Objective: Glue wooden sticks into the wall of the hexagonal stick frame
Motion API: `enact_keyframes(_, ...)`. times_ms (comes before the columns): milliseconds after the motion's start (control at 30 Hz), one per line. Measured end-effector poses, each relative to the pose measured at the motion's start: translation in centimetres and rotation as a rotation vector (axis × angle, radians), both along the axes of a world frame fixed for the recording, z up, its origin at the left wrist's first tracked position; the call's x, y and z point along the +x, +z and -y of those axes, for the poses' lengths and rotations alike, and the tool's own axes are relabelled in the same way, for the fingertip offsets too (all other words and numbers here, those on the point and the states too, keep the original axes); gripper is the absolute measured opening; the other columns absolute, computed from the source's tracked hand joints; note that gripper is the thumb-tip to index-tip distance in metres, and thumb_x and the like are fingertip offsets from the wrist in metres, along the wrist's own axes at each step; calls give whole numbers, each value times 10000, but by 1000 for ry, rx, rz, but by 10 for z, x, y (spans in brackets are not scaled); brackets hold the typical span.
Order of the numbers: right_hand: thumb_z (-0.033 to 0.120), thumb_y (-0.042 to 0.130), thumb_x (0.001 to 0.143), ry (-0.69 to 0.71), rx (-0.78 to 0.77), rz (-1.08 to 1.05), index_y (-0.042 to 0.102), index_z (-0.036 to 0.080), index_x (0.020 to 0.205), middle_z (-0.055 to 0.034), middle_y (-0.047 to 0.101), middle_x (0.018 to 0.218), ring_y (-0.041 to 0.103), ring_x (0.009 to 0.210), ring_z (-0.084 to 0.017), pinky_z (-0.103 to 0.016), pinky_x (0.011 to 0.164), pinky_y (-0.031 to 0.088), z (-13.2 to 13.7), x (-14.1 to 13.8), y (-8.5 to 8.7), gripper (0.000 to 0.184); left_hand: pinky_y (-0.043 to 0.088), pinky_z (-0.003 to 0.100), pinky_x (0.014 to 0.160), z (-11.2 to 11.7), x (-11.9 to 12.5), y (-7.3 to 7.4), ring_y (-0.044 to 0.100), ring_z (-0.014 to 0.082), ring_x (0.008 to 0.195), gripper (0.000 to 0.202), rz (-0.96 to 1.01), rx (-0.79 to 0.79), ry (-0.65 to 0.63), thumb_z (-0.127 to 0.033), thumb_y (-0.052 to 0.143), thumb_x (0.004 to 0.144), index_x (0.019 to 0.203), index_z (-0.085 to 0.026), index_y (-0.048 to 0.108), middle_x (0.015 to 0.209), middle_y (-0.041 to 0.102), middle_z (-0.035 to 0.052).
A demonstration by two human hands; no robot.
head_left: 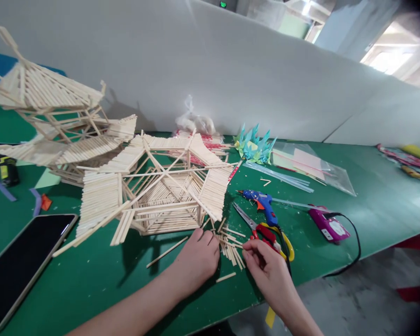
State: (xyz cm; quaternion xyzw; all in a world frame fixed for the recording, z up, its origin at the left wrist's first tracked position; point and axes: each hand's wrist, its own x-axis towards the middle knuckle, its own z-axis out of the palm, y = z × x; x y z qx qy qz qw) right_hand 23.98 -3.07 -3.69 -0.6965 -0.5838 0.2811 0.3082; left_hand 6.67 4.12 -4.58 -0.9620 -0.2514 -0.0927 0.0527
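A hexagonal model built of thin wooden sticks (161,191) lies on the green table (91,284). Just in front of it, a small pile of loose short sticks (231,249) sits between my hands. My left hand (198,261) rests knuckles-up beside the pile, fingers curled, its fingertips at the sticks. My right hand (262,263) pinches the end of one stick from the pile's right side. Red-handled scissors (259,228) and a blue glue gun (264,207) lie right behind my right hand.
A second stick structure (45,112) stands at the back left. A phone (19,263) lies at the near left. A purple device (329,226) with a black cable, a clear plastic bag (311,168), teal paper shapes (254,144) and a white partition (231,70) are farther back.
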Motion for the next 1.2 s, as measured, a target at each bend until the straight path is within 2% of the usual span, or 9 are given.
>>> enact_keyframes(133, 276, 442, 827, -16, 19, 58, 546, 198, 843, -18, 579, 689, 523, 587, -147, -238, 535, 405, -2, 5, 2, 130, 329, 370, 655, -5, 2, 3, 505, 211, 694, 131, -52, 35, -46, -127, 481, 793, 750, -128, 605, 713, 609, 66)
enact_keyframes(200, 249, 441, 825, 2, 30, 156, 549, 198, 849, -17, 587, 690, 527, 581, -144, -240, 546, 408, -3, 7, 5, 122, 327, 374, 669, -6, 1, 4, 505, 210, 693, 128, -63, 38, -47, -119, 478, 795, 758, -132, 600, 718, 607, 65)
enact_keyframes(367, 179, 419, 821, 112, 74, 456, 567, 194, 883, -48, 635, 832, 557, 775, -187, -280, 681, 398, -11, 10, 10, 161, 334, 365, 679, -8, -1, 7, 508, 208, 706, 100, -75, 16, -38, -103, 499, 783, 770, -147, 588, 743, 605, 51)
enact_keyframes(567, 136, 436, 807, 275, 39, 535, 593, 205, 872, -39, 645, 804, 552, 771, -186, -271, 682, 367, -25, 3, 14, 184, 346, 352, 665, -8, -6, 7, 507, 206, 710, 119, -60, -39, 5, -76, 484, 784, 796, -149, 578, 760, 601, 47)
enact_keyframes(767, 129, 454, 786, 363, 2, 566, 589, 185, 836, -66, 626, 803, 547, 779, -203, -272, 654, 365, -40, -17, 19, 154, 367, 359, 666, -1, -13, 2, 516, 212, 724, 177, 19, -146, 49, -73, 440, 808, 880, -135, 589, 788, 615, 67)
enact_keyframes(967, 92, 463, 743, 358, -31, 442, 603, 169, 773, -76, 619, 732, 559, 701, -204, -285, 616, 362, -52, -23, 22, 162, 394, 386, 682, 8, -20, 3, 537, 230, 759, 220, 223, -363, 171, -57, 428, 800, 894, -136, 611, 852, 637, 110)
enact_keyframes(1100, 160, 429, 799, 271, -22, 204, 587, 176, 909, -68, 617, 844, 546, 759, -187, -300, 688, 381, -55, -15, 28, 193, 422, 343, 676, 17, -21, 10, 555, 205, 753, 220, 457, -601, 303, -123, 415, 817, 833, -165, 630, 824, 636, 88)
enact_keyframes(1200, 238, 436, 815, 234, -82, -39, 568, 165, 887, -40, 603, 766, 542, 672, -150, -261, 612, 415, -55, -16, 30, 167, 438, 278, 643, 21, -20, 20, 569, 168, 701, 213, 625, -823, 391, -174, 425, 819, 769, -168, 632, 741, 624, 49)
